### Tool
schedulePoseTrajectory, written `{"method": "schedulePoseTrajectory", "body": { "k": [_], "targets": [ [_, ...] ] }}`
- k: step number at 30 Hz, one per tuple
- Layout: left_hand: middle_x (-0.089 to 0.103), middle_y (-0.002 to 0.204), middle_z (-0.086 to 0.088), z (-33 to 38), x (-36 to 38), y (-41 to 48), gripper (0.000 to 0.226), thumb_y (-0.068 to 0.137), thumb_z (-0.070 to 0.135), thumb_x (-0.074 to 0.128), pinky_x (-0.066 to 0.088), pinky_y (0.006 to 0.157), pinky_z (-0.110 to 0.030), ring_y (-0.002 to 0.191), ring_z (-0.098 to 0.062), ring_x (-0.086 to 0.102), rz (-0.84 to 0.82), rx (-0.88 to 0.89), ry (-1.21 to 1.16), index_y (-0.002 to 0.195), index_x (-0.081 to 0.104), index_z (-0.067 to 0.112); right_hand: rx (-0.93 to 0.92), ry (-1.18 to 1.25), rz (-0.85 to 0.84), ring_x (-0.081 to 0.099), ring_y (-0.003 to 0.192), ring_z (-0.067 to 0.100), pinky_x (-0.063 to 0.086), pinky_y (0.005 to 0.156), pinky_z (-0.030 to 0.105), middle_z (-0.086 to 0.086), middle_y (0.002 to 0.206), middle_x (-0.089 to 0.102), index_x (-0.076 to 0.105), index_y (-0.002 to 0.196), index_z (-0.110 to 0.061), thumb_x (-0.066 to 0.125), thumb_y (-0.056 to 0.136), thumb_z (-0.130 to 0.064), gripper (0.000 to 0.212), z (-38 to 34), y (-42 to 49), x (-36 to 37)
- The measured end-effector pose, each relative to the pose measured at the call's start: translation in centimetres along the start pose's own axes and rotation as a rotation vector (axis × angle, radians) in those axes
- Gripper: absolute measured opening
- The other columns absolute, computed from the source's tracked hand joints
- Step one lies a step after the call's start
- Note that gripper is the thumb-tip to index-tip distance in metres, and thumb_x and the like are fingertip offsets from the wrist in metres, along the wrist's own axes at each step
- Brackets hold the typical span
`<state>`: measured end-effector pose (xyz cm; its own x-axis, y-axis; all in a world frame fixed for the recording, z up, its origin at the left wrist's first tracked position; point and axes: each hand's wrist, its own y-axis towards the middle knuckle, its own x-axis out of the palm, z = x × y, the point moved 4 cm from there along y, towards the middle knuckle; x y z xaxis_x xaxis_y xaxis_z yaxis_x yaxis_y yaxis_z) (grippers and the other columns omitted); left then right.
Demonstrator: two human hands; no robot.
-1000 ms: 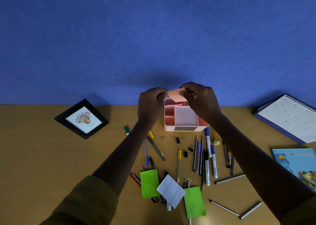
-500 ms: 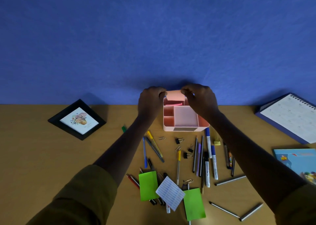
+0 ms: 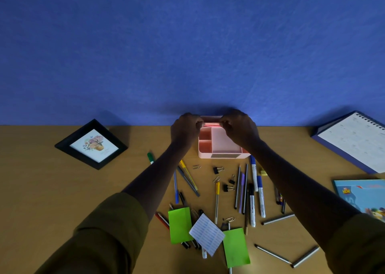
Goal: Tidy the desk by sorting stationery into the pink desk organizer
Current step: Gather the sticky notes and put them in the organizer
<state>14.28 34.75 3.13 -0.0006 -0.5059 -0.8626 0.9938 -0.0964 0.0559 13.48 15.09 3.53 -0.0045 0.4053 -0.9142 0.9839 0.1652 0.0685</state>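
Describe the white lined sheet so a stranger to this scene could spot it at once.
Find the pink desk organizer by the blue wall, then come down through the scattered pens to the near edge. Two bright green notes lie there; the white sheet sits between them, the only paper turned cornerwise and printed with rows of lines.

The pink organizer [image 3: 220, 155] sits right up by the blue wall [image 3: 187, 55], and its back slot is blocked by the left hand [image 3: 184, 127] and right hand [image 3: 239, 127] pinching a pink note [image 3: 210, 124] there. In front, between the forearms, pens [image 3: 254, 173], binder clips [image 3: 216, 170] and green sticky notes [image 3: 180, 224] litter the desk [image 3: 52, 190]. Open wood lies outside the left arm toward the picture frame [image 3: 91, 144] and outside the right arm toward the calendar [image 3: 354, 142].
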Motion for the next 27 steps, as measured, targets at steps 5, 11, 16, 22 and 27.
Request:
{"method": "schedulePoseTrajectory", "body": {
  "k": [5,11,16,22,27],
  "targets": [
    [0.081,0.109,-0.003,-0.2,0.8,0.1,0.021,0.107,0.028,0.066,0.057,0.076,-0.03,0.095,-0.021,0.077,-0.016,-0.015,0.027,0.113,0.083,0.016,-0.051,-0.059,0.024,0.076,0.096,0.025,0.062,0.082,0.034,0.01,0.108,0.078,0.081,0.099,-0.01,0.072,0.1,-0.011,0.009,-0.1,-0.2,0.4],
    [0.081,0.116,-0.004,-0.3,1.0,-0.1,0.024,0.107,0.028,0.067,0.059,0.082,-0.032,0.103,-0.022,0.077,-0.034,-0.018,0.011,0.122,0.08,0.016,-0.064,-0.09,-0.027,0.075,0.105,0.028,0.063,0.092,0.039,0.015,0.124,0.073,0.08,0.109,-0.006,0.065,0.105,-0.011,0.016,-0.4,-0.3,0.6],
    [0.08,0.122,-0.003,-0.2,-0.9,-2.0,0.028,0.108,0.027,0.063,0.064,0.092,-0.04,0.108,-0.018,0.077,0.017,-0.072,-0.135,0.127,0.078,0.014,-0.037,-0.031,0.002,0.072,0.1,0.028,0.061,0.084,0.037,0.016,0.112,0.073,0.074,0.102,-0.004,0.064,0.103,-0.005,0.01,-0.5,-0.8,-0.3],
    [0.082,0.098,0.007,-3.8,-3.0,-10.1,0.016,0.102,0.027,0.069,0.064,0.076,-0.035,0.081,-0.012,0.077,0.091,-0.367,-0.502,0.11,0.082,0.023,0.091,0.212,0.085,0.074,0.105,0.024,0.067,0.079,0.039,0.012,0.121,0.074,0.073,0.119,-0.006,0.066,0.105,-0.015,0.017,-1.4,-5.2,-1.8],
    [0.079,0.074,0.004,-7.9,-1.6,-19.1,0.012,0.097,0.02,0.071,0.066,0.064,-0.04,0.059,-0.015,0.075,0.067,-0.682,-0.648,0.093,0.081,0.025,0.141,0.393,-0.041,0.074,0.097,0.011,0.063,0.085,0.03,0.002,0.109,0.079,0.078,0.109,-0.009,0.069,0.102,-0.014,0.012,-3.8,-12.0,1.2]
  ]
}}
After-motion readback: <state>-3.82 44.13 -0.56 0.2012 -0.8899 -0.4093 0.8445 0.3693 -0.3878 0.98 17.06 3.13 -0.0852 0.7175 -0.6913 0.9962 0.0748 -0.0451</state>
